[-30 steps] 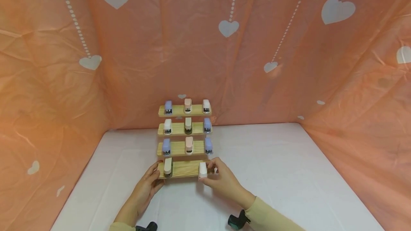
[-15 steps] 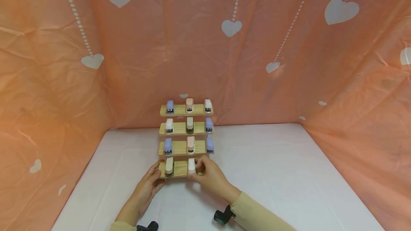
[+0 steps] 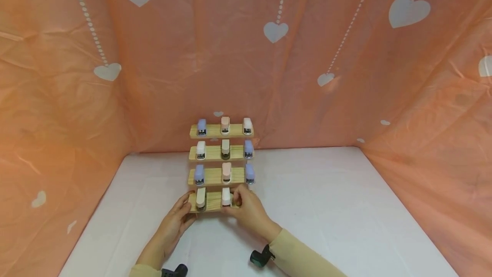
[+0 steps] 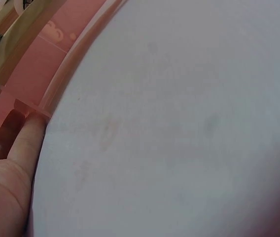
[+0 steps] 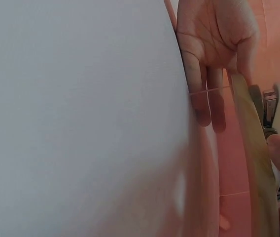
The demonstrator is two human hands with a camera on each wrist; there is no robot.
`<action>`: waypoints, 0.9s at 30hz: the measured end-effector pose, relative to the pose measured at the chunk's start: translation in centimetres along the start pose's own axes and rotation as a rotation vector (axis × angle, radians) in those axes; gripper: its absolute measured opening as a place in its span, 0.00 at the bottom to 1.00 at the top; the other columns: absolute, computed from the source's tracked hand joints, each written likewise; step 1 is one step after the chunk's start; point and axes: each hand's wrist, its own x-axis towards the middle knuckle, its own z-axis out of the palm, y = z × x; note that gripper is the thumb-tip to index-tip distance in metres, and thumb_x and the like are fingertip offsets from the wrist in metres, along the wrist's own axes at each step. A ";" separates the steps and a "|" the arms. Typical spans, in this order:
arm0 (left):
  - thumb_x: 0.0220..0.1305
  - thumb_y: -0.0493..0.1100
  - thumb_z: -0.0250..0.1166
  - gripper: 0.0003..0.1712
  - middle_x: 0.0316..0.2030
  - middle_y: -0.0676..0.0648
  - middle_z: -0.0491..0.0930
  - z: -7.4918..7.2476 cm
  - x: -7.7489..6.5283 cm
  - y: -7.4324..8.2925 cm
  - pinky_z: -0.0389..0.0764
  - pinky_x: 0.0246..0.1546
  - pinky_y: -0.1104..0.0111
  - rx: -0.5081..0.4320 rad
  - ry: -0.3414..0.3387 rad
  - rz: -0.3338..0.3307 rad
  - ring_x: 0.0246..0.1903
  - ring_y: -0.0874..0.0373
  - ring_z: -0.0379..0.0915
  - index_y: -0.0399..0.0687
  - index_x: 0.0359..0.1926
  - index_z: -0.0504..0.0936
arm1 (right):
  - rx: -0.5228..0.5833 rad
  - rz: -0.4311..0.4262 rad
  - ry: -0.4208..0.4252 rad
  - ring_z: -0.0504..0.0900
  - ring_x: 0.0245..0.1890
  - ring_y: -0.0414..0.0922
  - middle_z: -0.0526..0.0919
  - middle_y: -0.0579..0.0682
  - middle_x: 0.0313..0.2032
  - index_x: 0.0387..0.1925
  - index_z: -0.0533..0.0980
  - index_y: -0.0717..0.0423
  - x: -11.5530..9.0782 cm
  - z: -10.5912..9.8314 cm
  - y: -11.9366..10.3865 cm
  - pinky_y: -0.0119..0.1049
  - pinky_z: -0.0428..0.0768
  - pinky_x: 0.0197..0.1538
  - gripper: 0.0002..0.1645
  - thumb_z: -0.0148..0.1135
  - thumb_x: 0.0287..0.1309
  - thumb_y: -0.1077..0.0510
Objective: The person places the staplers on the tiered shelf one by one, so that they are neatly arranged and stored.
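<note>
A tiered rack of wooden shelves holds mini staplers. On its lowest shelf a beige mini stapler sits at the left and a white mini stapler around the middle. My right hand pinches the white stapler between thumb and fingers. The left hand holds the lowest shelf's left end. In the right wrist view, the left hand has its thumb by the wooden edge and fingers under it, beside a clear support. There the white stapler is mostly hidden behind my right thumb.
Upper shelves carry lilac, pink and white mini staplers in rows, close behind the right hand. The rack stands on a white table. An orange curtain with hearts hangs behind and at both sides.
My right hand has slid the white stapler leftward from the lowest shelf's right end to about its middle. The left hand has kept its place at the shelf's left end.
</note>
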 end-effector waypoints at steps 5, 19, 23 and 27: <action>0.77 0.46 0.43 0.33 0.74 0.35 0.42 -0.2 0.0 -0.1 0.57 0.68 0.51 -0.007 0.001 -0.002 0.71 0.38 0.45 0.50 0.77 0.44 | -0.013 -0.002 0.026 0.66 0.27 0.37 0.66 0.41 0.25 0.29 0.63 0.49 0.0 0.4 0.1 0.28 0.66 0.28 0.28 0.76 0.47 0.45; 0.77 0.46 0.43 0.32 0.75 0.36 0.39 -0.8 -0.8 -0.1 0.54 0.69 0.51 -0.016 -0.018 0.001 0.71 0.40 0.41 0.51 0.77 0.44 | -0.028 0.008 0.026 0.67 0.29 0.37 0.77 0.44 0.38 0.28 0.63 0.48 -0.2 1.1 -0.3 0.28 0.69 0.29 0.27 0.75 0.48 0.43; 0.77 0.46 0.43 0.33 0.74 0.36 0.40 -1.0 -0.7 0.1 0.55 0.69 0.52 -0.006 -0.010 0.002 0.71 0.40 0.43 0.51 0.77 0.44 | -0.009 0.021 0.018 0.67 0.29 0.37 0.82 0.49 0.48 0.28 0.63 0.48 -0.1 1.2 -0.5 0.29 0.68 0.30 0.28 0.75 0.47 0.43; 0.78 0.45 0.41 0.32 0.74 0.36 0.40 -1.0 -0.7 -0.1 0.56 0.69 0.52 -0.003 -0.016 0.000 0.71 0.40 0.42 0.50 0.77 0.44 | 0.058 0.047 -0.029 0.70 0.36 0.39 0.76 0.48 0.61 0.30 0.63 0.50 -0.5 0.7 -0.5 0.30 0.71 0.36 0.28 0.74 0.49 0.42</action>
